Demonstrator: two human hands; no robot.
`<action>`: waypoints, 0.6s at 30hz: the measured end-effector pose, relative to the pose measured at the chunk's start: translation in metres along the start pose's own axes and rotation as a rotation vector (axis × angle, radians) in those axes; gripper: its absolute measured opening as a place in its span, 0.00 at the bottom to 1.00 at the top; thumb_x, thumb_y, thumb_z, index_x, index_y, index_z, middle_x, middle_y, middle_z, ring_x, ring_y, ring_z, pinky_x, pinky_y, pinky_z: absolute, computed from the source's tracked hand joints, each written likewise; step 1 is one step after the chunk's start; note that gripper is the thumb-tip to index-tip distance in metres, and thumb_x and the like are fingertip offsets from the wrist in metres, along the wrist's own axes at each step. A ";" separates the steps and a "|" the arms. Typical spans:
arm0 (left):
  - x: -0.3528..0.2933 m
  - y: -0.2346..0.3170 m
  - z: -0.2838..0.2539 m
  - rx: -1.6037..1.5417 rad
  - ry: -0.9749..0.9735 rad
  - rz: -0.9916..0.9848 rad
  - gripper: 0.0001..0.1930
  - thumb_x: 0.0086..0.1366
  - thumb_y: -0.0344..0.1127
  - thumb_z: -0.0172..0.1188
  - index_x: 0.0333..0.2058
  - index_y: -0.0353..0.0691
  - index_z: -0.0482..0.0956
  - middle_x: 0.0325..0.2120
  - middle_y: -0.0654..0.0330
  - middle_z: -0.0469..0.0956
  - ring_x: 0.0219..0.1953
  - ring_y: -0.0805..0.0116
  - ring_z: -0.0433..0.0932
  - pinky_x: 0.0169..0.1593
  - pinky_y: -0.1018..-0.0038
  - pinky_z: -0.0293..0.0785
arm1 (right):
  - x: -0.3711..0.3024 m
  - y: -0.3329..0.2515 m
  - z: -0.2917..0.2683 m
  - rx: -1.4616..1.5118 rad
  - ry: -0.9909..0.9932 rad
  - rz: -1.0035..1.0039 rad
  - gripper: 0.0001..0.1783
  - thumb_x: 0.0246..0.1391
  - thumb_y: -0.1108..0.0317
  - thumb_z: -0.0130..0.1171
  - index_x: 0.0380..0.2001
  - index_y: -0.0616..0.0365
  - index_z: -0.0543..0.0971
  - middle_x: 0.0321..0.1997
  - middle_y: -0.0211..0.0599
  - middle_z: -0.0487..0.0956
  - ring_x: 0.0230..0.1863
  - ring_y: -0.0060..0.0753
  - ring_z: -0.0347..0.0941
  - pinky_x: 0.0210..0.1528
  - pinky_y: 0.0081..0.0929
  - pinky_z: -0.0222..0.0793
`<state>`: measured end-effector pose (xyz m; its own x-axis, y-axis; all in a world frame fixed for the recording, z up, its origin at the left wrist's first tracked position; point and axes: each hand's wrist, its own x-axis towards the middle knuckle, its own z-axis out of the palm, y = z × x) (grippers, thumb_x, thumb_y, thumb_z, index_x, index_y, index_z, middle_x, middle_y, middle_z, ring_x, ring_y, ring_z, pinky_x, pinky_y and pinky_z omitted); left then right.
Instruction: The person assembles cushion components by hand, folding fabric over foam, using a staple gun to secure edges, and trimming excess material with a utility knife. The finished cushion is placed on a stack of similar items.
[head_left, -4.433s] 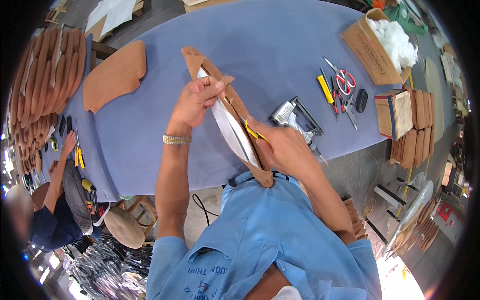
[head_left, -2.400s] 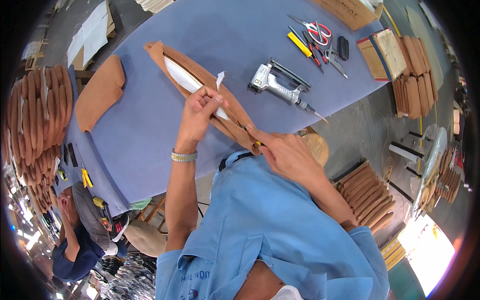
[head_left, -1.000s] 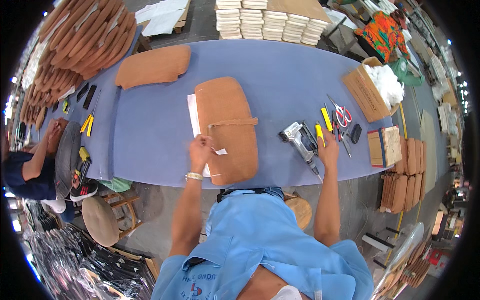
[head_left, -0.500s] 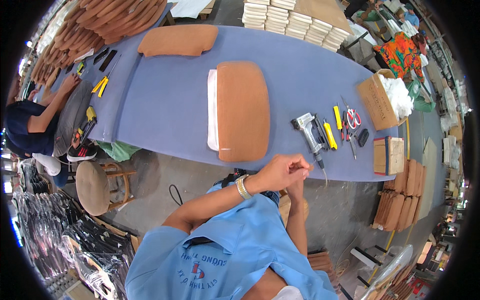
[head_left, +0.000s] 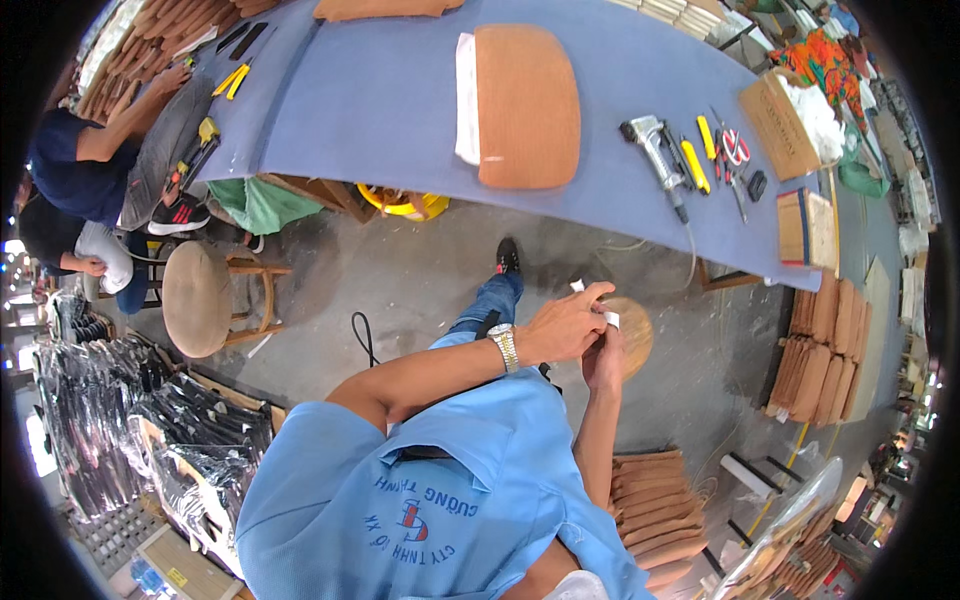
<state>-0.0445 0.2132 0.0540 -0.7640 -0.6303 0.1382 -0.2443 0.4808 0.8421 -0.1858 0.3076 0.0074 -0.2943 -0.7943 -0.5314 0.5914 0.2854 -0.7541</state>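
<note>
My left hand, with a metal-banded watch on its wrist, is bent with its fingers over my right hand. Both are closed together in front of my body, away from the table. Small white pieces show at the fingers; whether they are one strip or wrappings on the fingers is unclear. A brown upholstered cushion panel lies on the blue table with a white panel under its left edge. To its right lies a metal air staple gun with a hose.
Yellow-handled tools, red-handled scissors and a carton of white stuffing are on the table's right. Below stand a round wooden stool and a padded stool. Stacked brown panels lie at my right. A co-worker sits far left.
My view has shifted back and down, so the table sits higher and more floor shows. My hands remain together, now apart from the table edge, with white pieces visible at the fingers.
</note>
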 end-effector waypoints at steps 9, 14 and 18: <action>-0.106 0.000 0.064 0.050 -0.311 0.138 0.09 0.59 0.33 0.63 0.36 0.39 0.87 0.43 0.52 0.84 0.41 0.47 0.84 0.44 0.54 0.80 | -0.118 0.101 -0.055 0.140 0.139 0.180 0.21 0.75 0.57 0.49 0.62 0.57 0.74 0.50 0.35 0.82 0.46 0.31 0.81 0.50 0.34 0.79; -0.131 -0.029 0.089 -0.102 -0.286 -0.207 0.09 0.60 0.34 0.64 0.34 0.38 0.88 0.32 0.50 0.86 0.36 0.48 0.85 0.42 0.58 0.81 | -0.154 0.118 -0.056 0.163 0.131 0.237 0.26 0.71 0.60 0.58 0.66 0.60 0.71 0.56 0.43 0.80 0.50 0.35 0.81 0.52 0.33 0.81; -0.167 -0.108 0.077 -0.257 -0.096 -0.679 0.10 0.60 0.37 0.67 0.35 0.37 0.88 0.26 0.52 0.87 0.27 0.59 0.87 0.35 0.66 0.82 | -0.162 0.130 -0.074 -0.313 0.268 0.316 0.25 0.73 0.63 0.56 0.68 0.60 0.70 0.58 0.44 0.80 0.50 0.33 0.82 0.50 0.28 0.80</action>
<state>0.0629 0.3135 -0.1000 -0.5457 -0.6769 -0.4939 -0.5438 -0.1624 0.8234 -0.1165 0.5126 -0.0335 -0.3439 -0.4902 -0.8009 0.4413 0.6684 -0.5987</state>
